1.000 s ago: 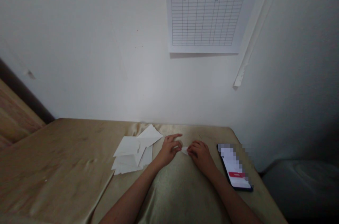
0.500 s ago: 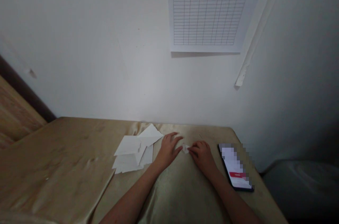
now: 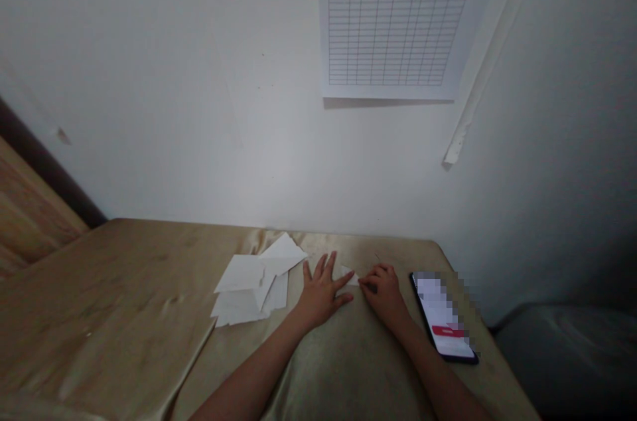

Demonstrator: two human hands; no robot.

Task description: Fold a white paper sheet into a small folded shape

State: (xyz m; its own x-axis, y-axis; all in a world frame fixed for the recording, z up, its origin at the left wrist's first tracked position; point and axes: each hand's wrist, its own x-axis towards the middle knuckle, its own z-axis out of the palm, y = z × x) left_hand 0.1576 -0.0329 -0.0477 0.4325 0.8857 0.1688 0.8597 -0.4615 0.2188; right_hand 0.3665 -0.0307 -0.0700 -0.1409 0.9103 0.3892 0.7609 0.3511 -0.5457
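Observation:
A small piece of white paper (image 3: 352, 279) lies on the satin-covered surface between my hands, partly hidden by fingers. My left hand (image 3: 322, 289) is spread palm down, its index finger reaching onto the paper's left part. At the paper's right corner, my right hand (image 3: 383, 289) pinches with thumb and index finger, the other fingers curled. Several loose white paper sheets (image 3: 241, 273) overlap in a pile just left of my left hand.
A phone (image 3: 442, 318) with a lit screen lies right of my right forearm. Gold satin cloth (image 3: 124, 301) covers the surface, which meets a white wall (image 3: 164, 109). A printed table sheet (image 3: 391, 36) hangs there. Wooden panelling (image 3: 30, 208) stands at far left.
My left hand has gone from curved fingers near the paper to spread fingers, the index now on it. The right hand still pinches the paper's corner, shifted slightly right.

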